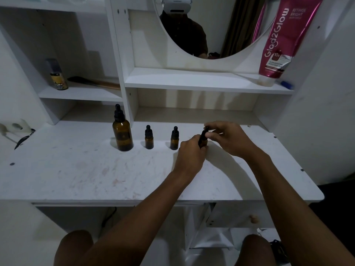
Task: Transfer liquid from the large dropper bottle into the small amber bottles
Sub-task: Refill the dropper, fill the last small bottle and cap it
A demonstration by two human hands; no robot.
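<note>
On the white desk [76, 169] stands a large amber dropper bottle [122, 134] with its black cap on. To its right two small amber bottles [149, 138] [174, 139] stand capped and apart. A third small amber bottle [203, 138] sits further right between my hands. My left hand [189, 155] wraps its lower body. My right hand [227, 137] pinches its black dropper cap from the right. Most of that bottle is hidden by my fingers.
A round mirror [211, 25] hangs above the shelf. A pink lotion tube [278, 41] leans upside down at the right. A spray can [56, 75] and a comb [92, 82] lie in the left cubby. A power strip [15, 128] sits at the desk's far left.
</note>
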